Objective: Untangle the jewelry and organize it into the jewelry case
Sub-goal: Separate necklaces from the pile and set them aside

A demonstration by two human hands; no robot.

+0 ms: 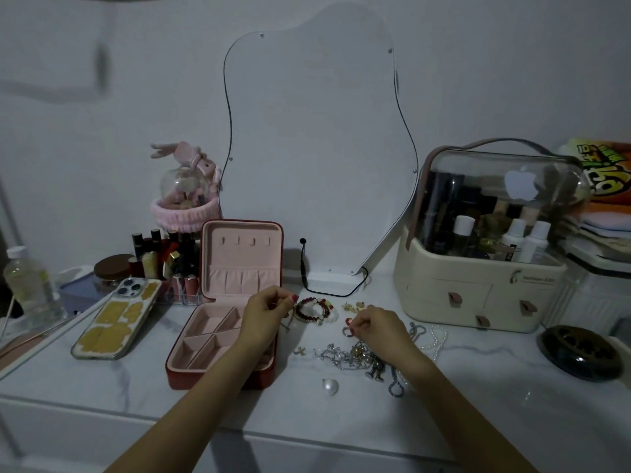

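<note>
A red, square jewelry case (223,353) with a soft pink lining lies open on the white, marble-veined bench (136,380), its lid upright and its divided tray partly under the left forearm. The left hand (264,314) hovers over the tray's far right corner, thumb and fingers pinched on a thin, pale strand too fine to identify. Just right of it lie beaded bracelets (316,310) of dark red and white round beads. The right hand (374,324) is curled, fingertips pinching something small that cannot be made out, above a tangled heap of silver chains and charms (351,356). A white pearl strand (437,339) lies right of that hand, and a clear glass bead (330,385) sits nearer the person. Left of the case rests a phone in a clear case with gold patches (116,322), camera side up. Beyond the hands stands a wavy-edged mirror (317,148); right of them sits a cream cosmetics box with a clear domed lid (485,254).
</note>
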